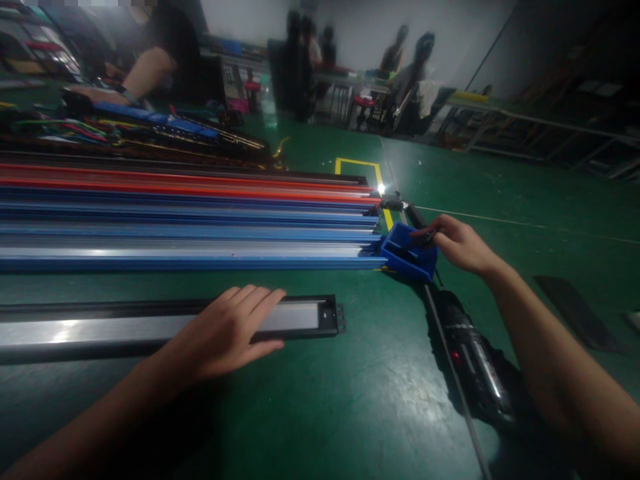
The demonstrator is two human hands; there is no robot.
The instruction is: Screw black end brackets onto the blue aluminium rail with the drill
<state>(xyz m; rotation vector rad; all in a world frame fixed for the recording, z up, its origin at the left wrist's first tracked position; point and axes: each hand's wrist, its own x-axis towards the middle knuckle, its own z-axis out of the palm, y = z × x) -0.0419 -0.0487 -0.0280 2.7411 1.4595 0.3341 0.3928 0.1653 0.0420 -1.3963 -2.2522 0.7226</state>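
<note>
My left hand (227,330) lies flat and open on a long black rail with a silver strip (295,317), which runs across the green floor to the left edge. My right hand (457,241) reaches into a small blue bin (400,259) at the end of the stacked rails. Its fingers are pinched together on something small and dark that I cannot make out. A black power screwdriver (473,363) lies on the floor under my right forearm.
Long red, blue and silver rails (200,220) lie side by side beyond the black rail. A thin rod (453,370) runs down the floor past the screwdriver. A person sits at the far left, others at benches behind. Yellow tape marks the floor (357,163).
</note>
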